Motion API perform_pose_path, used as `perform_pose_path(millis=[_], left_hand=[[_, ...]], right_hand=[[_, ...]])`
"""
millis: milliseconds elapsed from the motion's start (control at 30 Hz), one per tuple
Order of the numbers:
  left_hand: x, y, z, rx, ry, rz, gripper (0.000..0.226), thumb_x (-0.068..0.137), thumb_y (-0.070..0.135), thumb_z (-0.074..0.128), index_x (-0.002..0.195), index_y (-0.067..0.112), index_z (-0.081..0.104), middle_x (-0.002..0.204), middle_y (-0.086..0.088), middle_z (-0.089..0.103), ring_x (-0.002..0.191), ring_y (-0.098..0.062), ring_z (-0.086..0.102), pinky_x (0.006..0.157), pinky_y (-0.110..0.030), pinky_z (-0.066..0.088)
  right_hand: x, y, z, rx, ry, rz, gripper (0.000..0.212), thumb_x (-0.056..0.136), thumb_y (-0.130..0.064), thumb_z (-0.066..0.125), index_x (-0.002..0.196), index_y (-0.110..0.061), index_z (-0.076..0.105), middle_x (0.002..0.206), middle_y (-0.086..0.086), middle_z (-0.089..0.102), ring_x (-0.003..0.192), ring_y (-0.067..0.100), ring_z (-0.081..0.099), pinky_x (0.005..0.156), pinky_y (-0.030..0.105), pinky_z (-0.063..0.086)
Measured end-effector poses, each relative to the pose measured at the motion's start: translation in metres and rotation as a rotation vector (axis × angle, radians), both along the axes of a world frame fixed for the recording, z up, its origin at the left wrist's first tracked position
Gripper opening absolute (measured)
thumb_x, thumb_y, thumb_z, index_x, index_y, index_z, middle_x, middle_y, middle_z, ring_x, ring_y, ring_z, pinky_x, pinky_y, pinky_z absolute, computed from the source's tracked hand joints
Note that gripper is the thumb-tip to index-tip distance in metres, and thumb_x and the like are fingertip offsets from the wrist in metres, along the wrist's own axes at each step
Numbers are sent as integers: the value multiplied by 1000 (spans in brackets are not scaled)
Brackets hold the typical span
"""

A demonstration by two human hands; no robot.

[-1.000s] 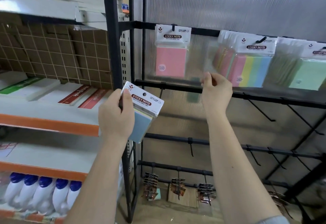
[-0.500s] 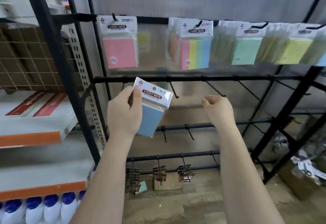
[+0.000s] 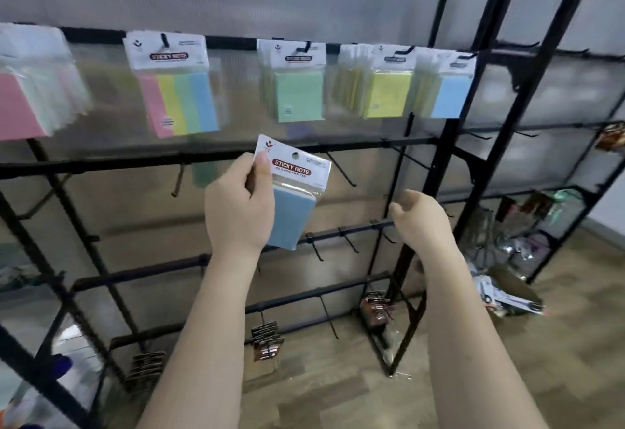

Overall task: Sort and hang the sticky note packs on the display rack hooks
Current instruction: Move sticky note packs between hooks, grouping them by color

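Left hand (image 3: 238, 212) pinches a blue sticky note pack (image 3: 291, 193) by its white header card, thumb on the front near the top left corner, other fingers behind. Pack is tilted, hang hole uncovered, held in front of the rack's second rail (image 3: 216, 159) — not on any hook yet. Right hand (image 3: 417, 220) is off to the right, fingers loosely curled, holding nothing, near a lower rail.

Risks, as I judge them:
- Pack is blue; matching group hangs far right on the top rail (image 3: 230, 43), the blue hanging packs (image 3: 448, 90). Nearest free hooks sit on the second rail, so it could land in the wrong row or colour — bad sort.
- Hole is small, pack is tilted, grip is at one corner: hook tip may miss the hole or tear the card.
- View is blurred w/ head motion; aim could be off.
- Reaching across could knock the hung groups and make them swing or slip off.

Count, top rail, left to right: 5 hung groups — pink packs (image 3: 20, 107), a multicolour pack (image 3: 176, 90), green packs (image 3: 297, 87), yellow packs (image 3: 389, 87), blue. No. of packs per group can't be told; they overlap. In hand: 1 pack. Hands: 2. Bare hooks on lower rails: several, too blurred to count. Dark carded items (image 3: 267, 340) hang low down.
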State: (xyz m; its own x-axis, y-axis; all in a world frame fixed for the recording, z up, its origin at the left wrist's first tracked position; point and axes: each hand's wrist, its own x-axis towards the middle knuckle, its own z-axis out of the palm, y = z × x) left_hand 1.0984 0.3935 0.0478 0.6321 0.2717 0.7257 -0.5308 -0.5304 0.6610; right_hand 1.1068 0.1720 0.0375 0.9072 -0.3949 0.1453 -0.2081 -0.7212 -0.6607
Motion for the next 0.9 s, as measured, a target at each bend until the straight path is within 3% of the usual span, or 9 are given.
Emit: perform_pose_path(millis=[100, 200, 400, 567, 633, 767, 833, 900], left_hand=[[1, -62, 2, -28, -2, -8, 45, 99, 25, 44, 57, 23, 30, 50, 9, 41, 53, 2, 45, 47, -14, 29], [2, -114, 4, -48, 16, -27, 44, 99, 27, 45, 58, 20, 32, 52, 9, 44, 53, 0, 44, 48, -17, 28], [10, -192, 12, -128, 54, -104, 44, 98, 29, 49, 63, 5, 39, 56, -3, 47, 54, -7, 33, 48, -20, 24], [27, -230, 17, -131, 70, -149, 46, 98, 31, 49, 61, 8, 34, 55, -3, 45, 53, -7, 31, 47, -19, 23], [38, -242, 19, -128, 71, -140, 47, 98, 32, 49, 63, 5, 34, 57, -9, 46, 55, -9, 30, 48, -22, 22], [64, -257, 29, -130, 58, -126, 47, 97, 32, 51, 58, 17, 30, 50, 7, 39, 49, -6, 30, 45, -19, 21], [80, -264, 35, -156, 33, -145, 47, 95, 31, 54, 55, 19, 33, 48, 9, 37, 46, -4, 31, 44, -17, 21], [100, -272, 40, -193, 10, -182, 49, 93, 31, 58, 53, 19, 32, 47, 10, 33, 44, -4, 27, 44, -18, 19]], right_hand=[[-3, -58, 4, -54, 2, 5, 44, 99, -25, 45, 140, -10, 43, 132, 10, 56, 114, 28, 55, 85, 29, 42], [-3, -106, 5, -60, 5, 26, 43, 99, -22, 44, 139, -7, 44, 126, 13, 60, 110, 31, 58, 92, 35, 46], [0, -175, 3, 3, 3, 105, 43, 101, -18, 39, 144, -13, 41, 135, 5, 55, 119, 22, 54, 82, 22, 35], [11, -205, 2, -13, -3, 184, 45, 101, -14, 35, 146, -18, 37, 143, 2, 48, 121, 20, 52, 84, 19, 34], [20, -215, 2, -33, 17, 221, 47, 101, -13, 34, 148, -20, 33, 145, 1, 45, 113, 20, 55, 84, 21, 39], [45, -232, 1, -43, 45, 261, 50, 101, -14, 35, 149, -23, 30, 135, 1, 53, 87, 14, 60, 68, 20, 44], [59, -239, 4, -58, 39, 263, 49, 101, -15, 38, 149, -21, 30, 137, 2, 51, 112, 18, 57, 89, 26, 46], [76, -245, 7, -45, 22, 261, 50, 101, -17, 41, 149, -20, 30, 148, 1, 42, 134, 20, 41, 107, 30, 34]])
